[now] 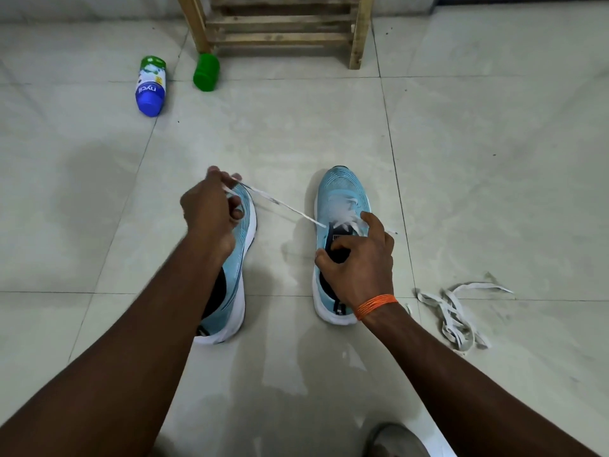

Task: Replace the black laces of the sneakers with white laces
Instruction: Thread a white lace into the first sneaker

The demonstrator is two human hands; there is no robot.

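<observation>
Pinching the white lace (283,206) taut in my left hand (207,209) above the left sneaker (232,298); my right hand (359,262) grips the right sneaker (339,188), where it is threaded; bottle (150,87) lies on the floor (494,159), contents unseen

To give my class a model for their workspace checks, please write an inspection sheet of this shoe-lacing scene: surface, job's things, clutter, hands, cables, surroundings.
Surface: pale tiled floor, dull smudges.
Job's things: right sneaker partly threaded with white lace; left sneaker beside it; loose lace heaped on the floor to the right; black laces not seen.
Clutter: bottle lying on its side; green container nearby.
Hands: left hand pinches the white lace taut; right hand grips the right sneaker's opening.
Cables: nothing seen.
Surroundings: wooden rack at the far edge.
</observation>
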